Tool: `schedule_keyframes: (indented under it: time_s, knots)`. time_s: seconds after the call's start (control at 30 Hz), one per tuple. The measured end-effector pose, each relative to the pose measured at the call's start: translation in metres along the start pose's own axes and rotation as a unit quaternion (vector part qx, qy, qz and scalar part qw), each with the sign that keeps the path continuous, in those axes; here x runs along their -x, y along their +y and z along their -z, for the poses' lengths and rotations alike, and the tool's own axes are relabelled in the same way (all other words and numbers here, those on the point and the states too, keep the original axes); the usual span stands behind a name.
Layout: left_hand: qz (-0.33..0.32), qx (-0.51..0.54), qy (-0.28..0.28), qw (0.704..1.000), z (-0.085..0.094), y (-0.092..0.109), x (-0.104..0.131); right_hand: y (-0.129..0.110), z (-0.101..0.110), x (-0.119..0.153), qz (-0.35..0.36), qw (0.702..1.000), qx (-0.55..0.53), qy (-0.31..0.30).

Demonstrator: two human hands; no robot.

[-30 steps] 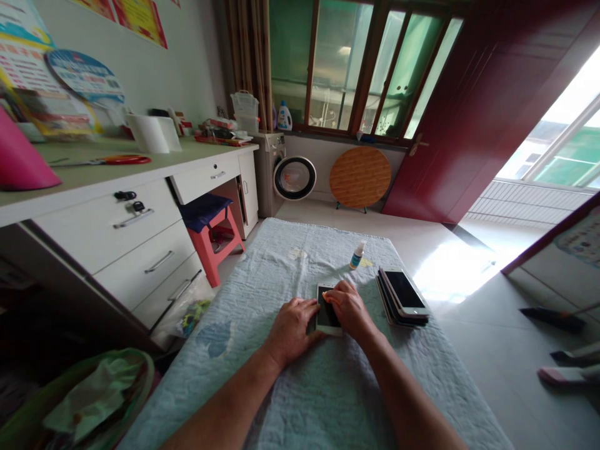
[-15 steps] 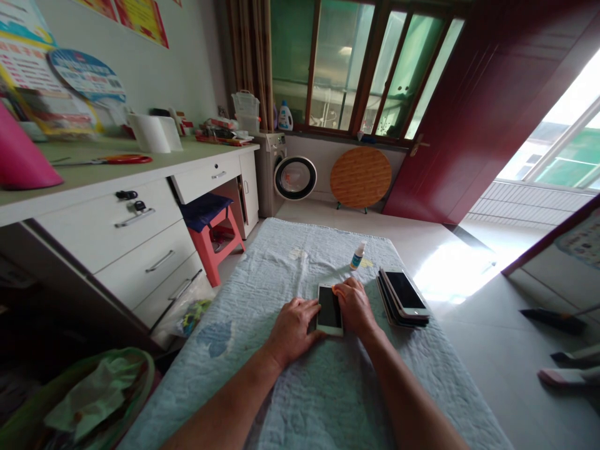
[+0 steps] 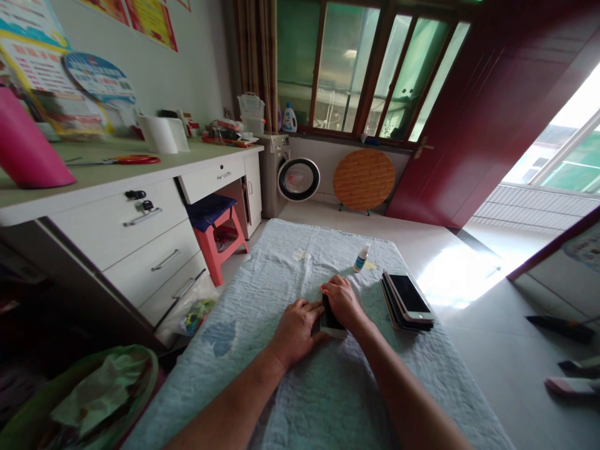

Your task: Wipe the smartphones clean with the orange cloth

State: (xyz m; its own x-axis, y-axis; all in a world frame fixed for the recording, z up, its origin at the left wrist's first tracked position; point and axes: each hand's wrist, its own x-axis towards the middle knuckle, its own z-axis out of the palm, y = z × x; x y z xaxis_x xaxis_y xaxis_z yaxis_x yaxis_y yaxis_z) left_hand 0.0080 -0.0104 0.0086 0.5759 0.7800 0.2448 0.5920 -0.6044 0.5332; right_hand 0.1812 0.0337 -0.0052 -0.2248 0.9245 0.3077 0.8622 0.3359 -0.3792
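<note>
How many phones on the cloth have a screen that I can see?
2. One phone lies partly covered by the left hand and the right hand. Another phone tops the stack at right; more may be hidden beneath it.

The quilted cloth (image 3: 300,250) is coloured pale blue, marked with a darker blue patch. Deep red is shown on the door (image 3: 450,106), pink on the stool (image 3: 218,247), and orange-brown wood grain on the round tabletop (image 3: 364,179).

Right hand (image 3: 342,300) further across phone (image 3: 333,321)
</note>
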Motion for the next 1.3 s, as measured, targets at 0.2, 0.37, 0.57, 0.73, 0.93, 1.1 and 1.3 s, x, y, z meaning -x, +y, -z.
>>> schedule_keyframes:
  time_s: [0.2, 0.37, 0.57, 0.73, 0.93, 1.1, 1.3]
  knots:
    - [-0.004, 0.006, 0.010, 1.000, -0.003, -0.002, 0.001, -0.007, 0.010, 0.002, 0.012, 0.999, -0.035, -0.031]
    - [0.031, 0.000, 0.048, 0.998, -0.014, -0.009, 0.003, -0.012, 0.029, 0.011, 0.026, 0.990, -0.107, -0.093]
    - [0.005, -0.017, 0.046, 0.999, -0.020, -0.017, 0.003, -0.014, 0.050, 0.022, 0.064, 0.955, -0.183, -0.225]
    - [0.014, -0.048, 0.030, 0.998, -0.017, -0.014, 0.002, -0.010, 0.044, 0.022, 0.052, 0.977, -0.143, -0.151]
    - [-0.001, -0.017, 0.005, 1.000, -0.007, -0.004, 0.002, 0.005, 0.024, 0.016, 0.005, 0.997, -0.076, -0.023]
    - [0.006, -0.021, -0.003, 1.000, -0.003, -0.002, 0.000, 0.016, 0.011, 0.010, -0.051, 0.997, -0.019, 0.049]
    - [0.013, -0.027, -0.004, 1.000, -0.005, -0.003, 0.000, 0.014, 0.008, 0.004, -0.068, 0.996, -0.023, 0.043]
